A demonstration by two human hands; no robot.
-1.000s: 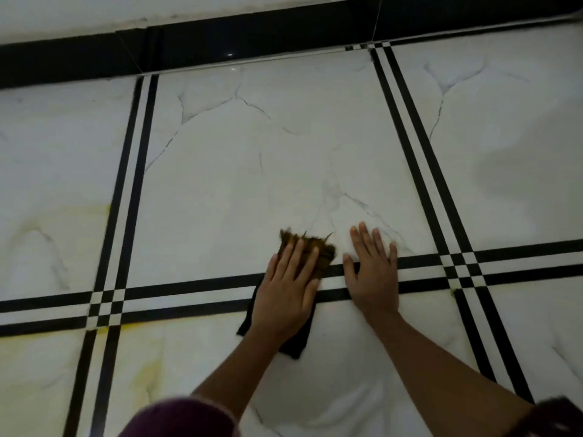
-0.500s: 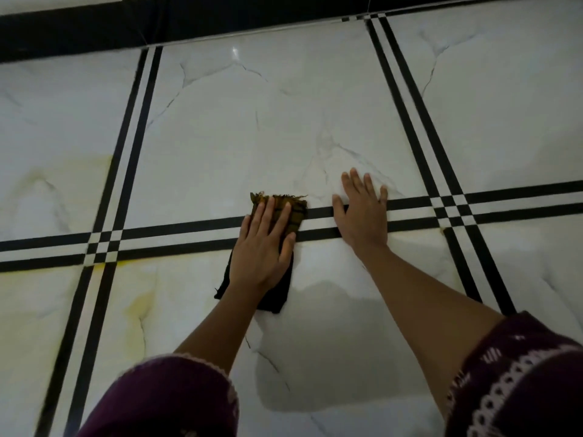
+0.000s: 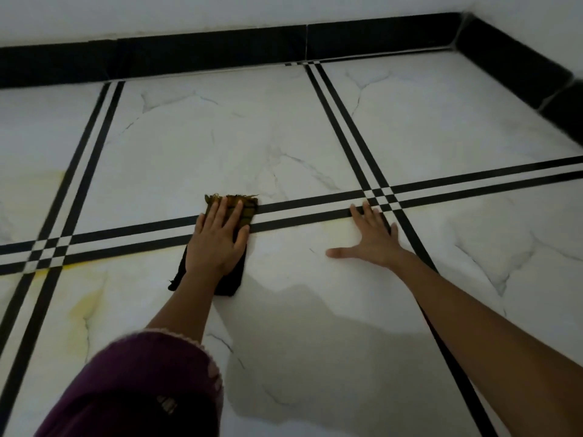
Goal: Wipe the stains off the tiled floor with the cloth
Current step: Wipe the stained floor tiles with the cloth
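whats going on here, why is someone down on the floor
A person is wiping a tiled floor. The left hand presses flat on a dark cloth that lies across the black stripes between tiles. The right hand rests flat on bare tile, fingers spread, as if bracing. Yellow stains show on the tiles to the left, so the job looks unfinished.

We see a floor (image 3: pixel 220 137) of smooth, glossy marble-look tile, shiny black skirting (image 3: pixel 205 55), a soft dark cloth (image 3: pixel 233 280) with frayed fringe, and a knitted-looking sleeve (image 3: pixel 135 383).
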